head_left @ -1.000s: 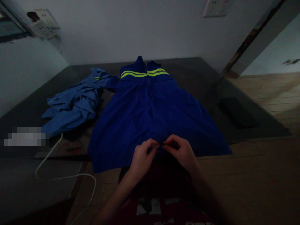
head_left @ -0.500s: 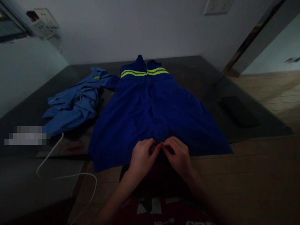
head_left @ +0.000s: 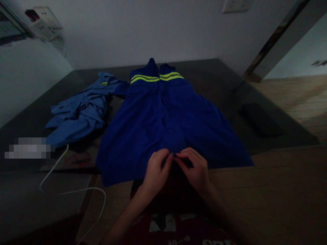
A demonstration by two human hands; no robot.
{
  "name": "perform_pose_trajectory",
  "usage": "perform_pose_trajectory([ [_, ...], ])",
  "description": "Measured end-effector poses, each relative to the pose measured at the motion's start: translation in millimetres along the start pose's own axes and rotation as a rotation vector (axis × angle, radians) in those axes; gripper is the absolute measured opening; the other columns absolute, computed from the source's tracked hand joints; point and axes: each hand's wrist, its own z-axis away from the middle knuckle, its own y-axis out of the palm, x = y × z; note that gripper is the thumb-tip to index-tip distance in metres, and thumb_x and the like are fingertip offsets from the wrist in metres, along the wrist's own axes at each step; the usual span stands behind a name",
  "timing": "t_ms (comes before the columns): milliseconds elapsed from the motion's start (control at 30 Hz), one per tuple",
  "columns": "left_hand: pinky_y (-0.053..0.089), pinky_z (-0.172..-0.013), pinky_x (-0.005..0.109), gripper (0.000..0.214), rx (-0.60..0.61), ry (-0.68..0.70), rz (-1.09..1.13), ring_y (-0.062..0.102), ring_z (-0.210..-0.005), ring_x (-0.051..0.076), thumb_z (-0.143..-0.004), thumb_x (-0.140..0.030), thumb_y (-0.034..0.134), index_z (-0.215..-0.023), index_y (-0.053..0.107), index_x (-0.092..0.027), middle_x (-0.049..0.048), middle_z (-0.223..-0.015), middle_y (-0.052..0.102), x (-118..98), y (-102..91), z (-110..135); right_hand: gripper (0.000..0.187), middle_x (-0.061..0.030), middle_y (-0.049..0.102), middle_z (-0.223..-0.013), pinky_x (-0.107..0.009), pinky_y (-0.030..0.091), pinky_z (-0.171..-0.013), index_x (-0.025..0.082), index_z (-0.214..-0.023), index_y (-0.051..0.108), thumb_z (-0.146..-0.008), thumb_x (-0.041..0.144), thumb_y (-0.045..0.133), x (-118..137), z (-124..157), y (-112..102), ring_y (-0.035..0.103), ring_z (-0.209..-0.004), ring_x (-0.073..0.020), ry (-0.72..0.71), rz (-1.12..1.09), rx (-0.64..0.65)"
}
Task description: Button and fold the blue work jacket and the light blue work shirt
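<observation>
Item 1: coat (head_left: 138, 126), deep blue, one; lying spread on the dark tabletop (head_left: 209, 81), directly ahead of the fingers. Long axis is running nearly straight away from the person: collar end pointing toward the wall (head_left: 127, 37), hem fanning out on the near side and apparently reaching past the near edge. Yellow-green stripe (head_left: 145, 79) is crossing the far end, side to side.

Item 2: front line of the coat, with a button (head_left: 170, 131) showing midway down its nearer half; this line is running down the middle, ending at the hem where the fingertips are meeting. The button is sitting just beyond the fingers, farther from the person.

Item 3: left hand (head_left: 157, 170), gripping close; thumb and forefinger are narrowing on cloth just left of the front line.

Item 4: right hand (head_left: 194, 166), wearing a ring (head_left: 195, 152); thumb and forefinger are pinching the same part of the hem from the right. Fingertips of both hands are lying almost together, so neither hand is standing clearly nearer. Whether a second button is sitting between them, one cannot tell; the fingers are hiding it.

Item 5: lighter garment (head_left: 81, 112), crumpled, lying left of the coat, its far end touching or nearly touching it.

Item 6: black flat object (head_left: 260, 119), resting on the tabletop at right, well apart from both hands.
</observation>
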Motion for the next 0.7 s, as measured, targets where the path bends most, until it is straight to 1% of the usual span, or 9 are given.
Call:
perform_pose_trajectory([
  [200, 0.038, -0.064, 0.024, 0.021, -0.007, -0.027, 0.059, 0.055, -0.070, 0.014, -0.092, -0.023, 0.043, -0.074, 0.054, -0.018, 0.0003, -0.073, 0.060, 2.0, 0.3, 0.9, 0.004, -0.0033, 0.066, -0.081, -0.028, 0.050, -0.070, 0.021, -0.086, 0.061, -0.086, 0.018, 0.059, 2.5, -0.9, -1.6, 0.063, -0.076, -0.0158, 0.023, -0.035, 0.009],
  [333, 0.038, -0.068, 0.025, 0.019, -0.011, 0.013, 0.017, 0.056, -0.074, 0.015, -0.091, -0.022, 0.043, -0.078, 0.056, -0.018, 0.0012, -0.077, 0.062, 3.0, 1.0, 2.0, 0.007, -0.0022, 0.066, -0.077, -0.026, 0.048, -0.069, 0.021, -0.083, 0.060, -0.088, 0.018, 0.056, 1.1, -2.0, -5.0, 0.063, -0.074, -0.0151, 0.010, -0.001, 0.016],
  [400, 0.038, -0.068, 0.026, 0.019, -0.017, 0.053, -0.023, 0.055, -0.074, 0.015, -0.091, -0.021, 0.043, -0.078, 0.056, -0.018, 0.0012, -0.075, 0.061, 3.0, 1.1, 2.3, 0.008, -0.0023, 0.066, -0.077, -0.026, 0.048, -0.069, 0.021, -0.083, 0.060, -0.089, 0.020, 0.054, -1.4, -3.5, -8.2, 0.063, -0.073, -0.0154, -0.013, 0.059, 0.064],
  [533, 0.038, -0.066, 0.027, 0.020, -0.001, 0.099, -0.105, 0.054, -0.071, 0.015, -0.092, -0.021, 0.043, -0.075, 0.054, -0.019, 0.0011, -0.071, 0.059, 2.4, -0.5, 2.3, 0.011, -0.0045, 0.066, -0.080, -0.027, 0.047, -0.070, 0.022, -0.089, 0.062, -0.091, 0.025, 0.052, -7.5, -10.1, -17.2, 0.062, -0.075, -0.0169, -0.055, 0.148, 0.264],
  [600, 0.038, -0.066, 0.027, 0.021, 0.014, 0.108, -0.111, 0.055, -0.072, 0.015, -0.092, -0.022, 0.042, -0.075, 0.054, -0.019, 0.0012, -0.072, 0.059, 2.1, -1.6, 2.4, 0.012, -0.0056, 0.066, -0.084, -0.028, 0.046, -0.072, 0.022, -0.091, 0.062, -0.091, 0.025, 0.051, -9.0, -14.1, -20.7, 0.061, -0.079, -0.0177, -0.074, 0.133, 0.329],
  [700, 0.038, -0.066, 0.027, 0.021, 0.020, 0.117, -0.100, 0.055, -0.071, 0.015, -0.092, -0.022, 0.042, -0.075, 0.053, -0.019, 0.0009, -0.071, 0.059, 1.7, -3.0, 2.8, 0.013, -0.0055, 0.062, -0.084, -0.028, 0.046, -0.073, 0.021, -0.087, 0.060, -0.092, 0.023, 0.048, -8.1, -18.2, -22.6, 0.059, -0.080, -0.0167, -0.050, 0.010, 0.346],
])
